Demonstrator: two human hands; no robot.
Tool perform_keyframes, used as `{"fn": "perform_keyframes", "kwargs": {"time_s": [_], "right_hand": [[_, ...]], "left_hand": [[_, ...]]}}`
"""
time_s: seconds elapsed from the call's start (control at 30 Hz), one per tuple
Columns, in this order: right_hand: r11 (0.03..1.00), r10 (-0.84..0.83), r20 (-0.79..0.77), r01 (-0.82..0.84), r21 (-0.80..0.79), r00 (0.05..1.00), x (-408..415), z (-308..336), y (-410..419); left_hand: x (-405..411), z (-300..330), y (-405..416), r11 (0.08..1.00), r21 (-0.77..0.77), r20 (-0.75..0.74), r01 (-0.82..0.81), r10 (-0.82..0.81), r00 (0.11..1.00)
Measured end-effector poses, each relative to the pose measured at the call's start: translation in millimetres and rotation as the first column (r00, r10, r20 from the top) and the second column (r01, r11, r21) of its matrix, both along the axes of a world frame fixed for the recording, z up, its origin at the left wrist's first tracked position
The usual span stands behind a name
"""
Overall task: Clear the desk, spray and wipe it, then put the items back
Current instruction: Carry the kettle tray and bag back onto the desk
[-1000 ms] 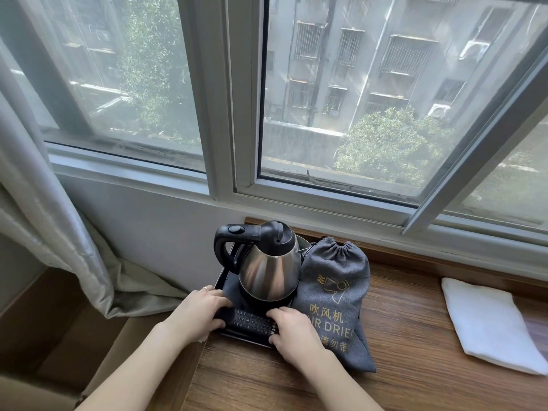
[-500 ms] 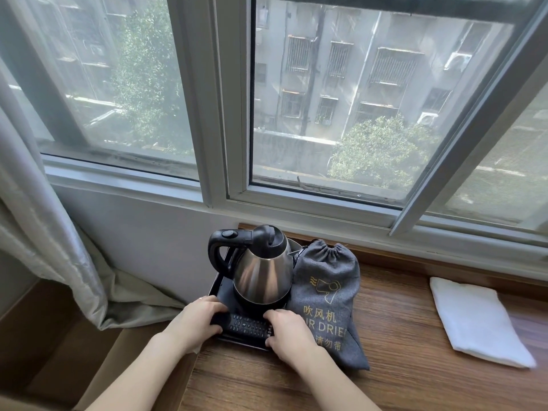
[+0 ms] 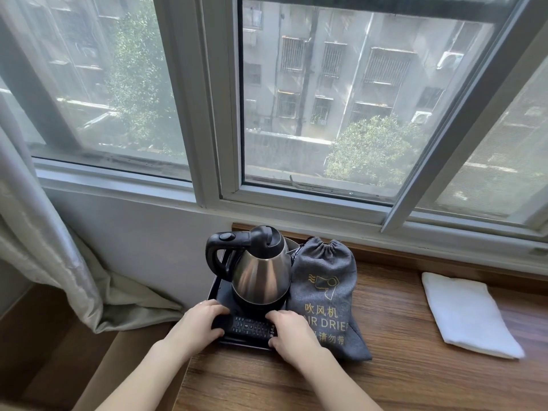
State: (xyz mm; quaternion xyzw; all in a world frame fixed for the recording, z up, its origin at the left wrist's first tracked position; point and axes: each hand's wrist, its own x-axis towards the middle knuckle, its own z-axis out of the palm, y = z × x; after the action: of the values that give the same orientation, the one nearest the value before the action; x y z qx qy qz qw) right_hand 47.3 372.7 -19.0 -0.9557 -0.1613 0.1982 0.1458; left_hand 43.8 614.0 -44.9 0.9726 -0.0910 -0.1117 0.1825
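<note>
A black tray (image 3: pixel 218 287) sits at the left end of the wooden desk (image 3: pixel 385 366), under the window. On it stands a steel kettle (image 3: pixel 262 274) with a black handle and lid. A black remote control (image 3: pixel 250 326) lies across the tray's near edge. My left hand (image 3: pixel 201 323) grips the tray's near left corner, and my right hand (image 3: pixel 292 333) grips its near right side, fingers over the remote's ends. A grey drawstring hair-dryer bag (image 3: pixel 326 295) leans against the tray's right side.
A folded white cloth (image 3: pixel 465 314) lies on the desk at the right. The window sill and wall stand close behind the tray. A pale curtain (image 3: pixel 44 247) hangs at the left, above a lower wooden ledge (image 3: pixel 74 366) beside the desk's left edge.
The view has tilted slightly. Both hands stay on the tray's near edge and the tray, kettle and bag hold their places on the desk.
</note>
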Motion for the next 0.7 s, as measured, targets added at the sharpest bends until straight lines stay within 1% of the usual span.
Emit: {"fn": "perform_keyframes", "kwargs": {"time_s": [0.13, 0.2, 0.27, 0.3, 0.33, 0.4, 0.43, 0.47, 0.53, 0.63, 0.7], "right_hand": [[0.999, -0.005, -0.002, 0.005, 0.031, 1.000, -1.9, 0.2, -0.8], [0.995, -0.025, 0.028, 0.022, 0.099, 0.999, -3.9, 2.6, -5.6], [0.977, -0.069, 0.127, 0.041, 0.208, 0.990, -6.8, 10.3, -15.7], [0.964, -0.111, 0.207, 0.054, 0.261, 0.972, -8.0, 15.3, -23.3], [0.952, -0.165, 0.296, 0.073, 0.297, 0.941, -7.5, 20.3, -31.6], [0.936, -0.296, 0.450, 0.161, 0.314, 0.843, -3.9, 28.0, -50.4], [0.925, -0.360, 0.469, 0.243, 0.293, 0.806, -1.1, 31.7, -59.4], [0.908, -0.416, 0.443, 0.333, 0.255, 0.794, 2.0, 34.6, -67.8], [0.856, -0.516, 0.318, 0.481, 0.189, 0.795, 6.8, 34.2, -84.4], [0.749, -0.654, 0.103, 0.623, 0.223, 0.750, 8.5, 23.7, -109.1], [0.688, -0.694, -0.038, 0.677, 0.260, 0.719, 5.5, 14.8, -120.6]], "left_hand": [[-0.9, -1.1, 3.7, 0.999, -0.035, 0.019, 0.004, -0.003, 1.000], [-1.4, -1.4, 4.9, 0.996, -0.082, 0.042, -0.021, 0.024, 0.999], [-0.9, -1.0, 5.1, 0.979, -0.183, 0.113, -0.090, 0.112, 0.987], [0.2, -0.3, 3.9, 0.964, -0.227, 0.147, -0.137, 0.173, 0.974], [1.4, 1.7, 2.6, 0.943, -0.263, 0.150, -0.202, 0.247, 0.957], [4.0, 5.9, -1.3, 0.891, -0.306, 0.047, -0.336, 0.367, 0.929], [5.8, 5.9, -3.3, 0.876, -0.309, -0.006, -0.370, 0.388, 0.922], [8.0, 4.6, -5.1, 0.871, -0.312, -0.038, -0.380, 0.389, 0.921], [12.2, 3.3, -8.4, 0.867, -0.338, -0.070, -0.366, 0.365, 0.928], [16.4, 4.9, -13.7, 0.852, -0.388, -0.106, -0.351, 0.337, 0.936], [17.2, 4.4, -17.8, 0.850, -0.378, -0.108, -0.366, 0.352, 0.930]]}}
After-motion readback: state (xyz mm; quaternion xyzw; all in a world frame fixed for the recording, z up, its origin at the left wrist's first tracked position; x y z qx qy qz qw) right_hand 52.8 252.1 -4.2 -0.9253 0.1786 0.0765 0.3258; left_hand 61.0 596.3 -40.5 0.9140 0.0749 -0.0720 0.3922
